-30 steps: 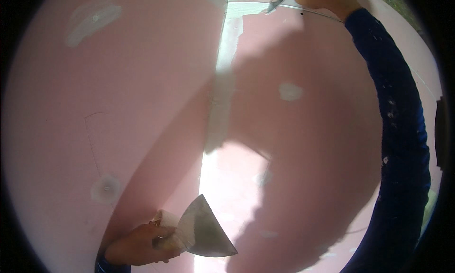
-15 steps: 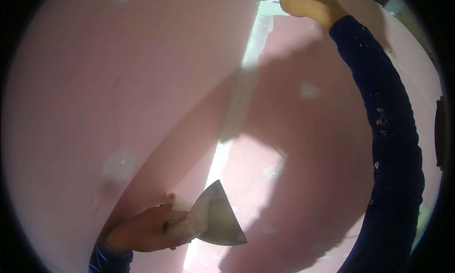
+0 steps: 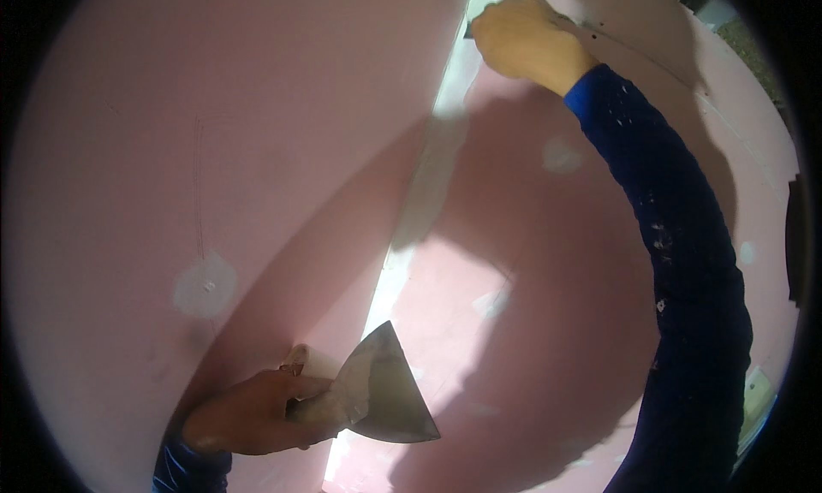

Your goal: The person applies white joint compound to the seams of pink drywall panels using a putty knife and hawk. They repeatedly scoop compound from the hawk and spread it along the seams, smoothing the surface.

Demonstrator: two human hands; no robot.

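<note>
My left hand point(image 3: 248, 414) is closed around the handle of a wide putty knife point(image 3: 396, 399). Its flared metal blade points right, and pale compound smears the part near the handle. A whitish roll point(image 3: 315, 359), like paper joint tape, sits against the same hand. Higher up, my right hand point(image 3: 524, 39) is closed at the corner joint point(image 3: 435, 163), where a pale strip runs between two pink wall boards. Only a small dark edge shows at that hand's left side, so what it grips cannot be made out.
Pink board point(image 3: 111, 193) spreads to the left, with a pale filler patch point(image 3: 205, 286) over a fastener. The right-hand board carries another patch point(image 3: 562, 155). My arm's shadow point(image 3: 548, 322) falls across it. At far right stands a dark object point(image 3: 795, 240).
My right hand has come down along the joint and is now fully in view; before, the top edge cut it off. My left hand and the putty knife have shifted only slightly.
</note>
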